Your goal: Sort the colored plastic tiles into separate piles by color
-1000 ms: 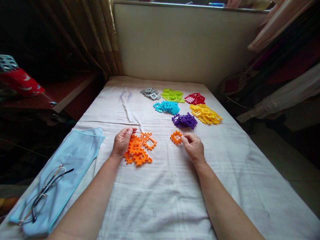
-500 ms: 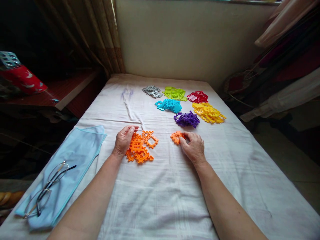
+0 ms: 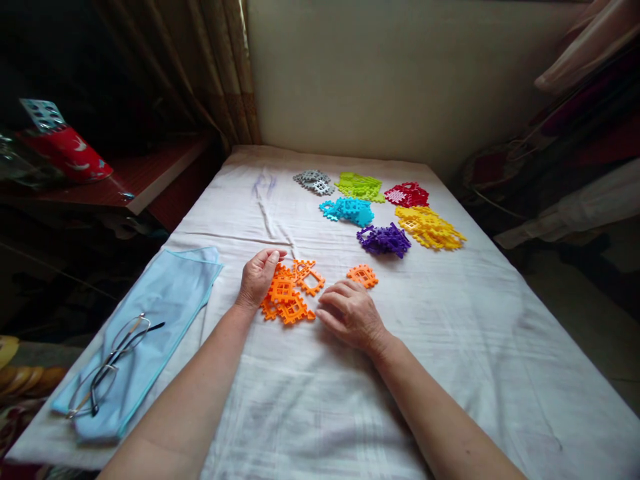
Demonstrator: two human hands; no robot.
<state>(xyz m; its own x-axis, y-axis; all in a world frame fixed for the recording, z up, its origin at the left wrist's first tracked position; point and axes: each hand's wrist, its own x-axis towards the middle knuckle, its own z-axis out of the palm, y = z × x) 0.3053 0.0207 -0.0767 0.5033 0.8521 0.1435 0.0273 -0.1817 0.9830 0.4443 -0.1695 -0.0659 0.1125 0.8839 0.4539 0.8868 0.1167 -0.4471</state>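
By the orange pile (image 3: 283,289), the left hand (image 3: 257,277) curls, its hold impossible to tell; near a single orange piece (image 3: 363,275), the right hand (image 3: 351,312) has thumb and fingers apart.

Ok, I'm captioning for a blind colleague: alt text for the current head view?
Curled bare left hand beside a heap of notched orange plastic pieces on white cloth; open right hand nearby, one orange piece just beyond it. Farther back: grey, lime, red, turquoise, yellow and purple heaps. Wire-framed eyeglasses lie on pale-blue cloth at left.
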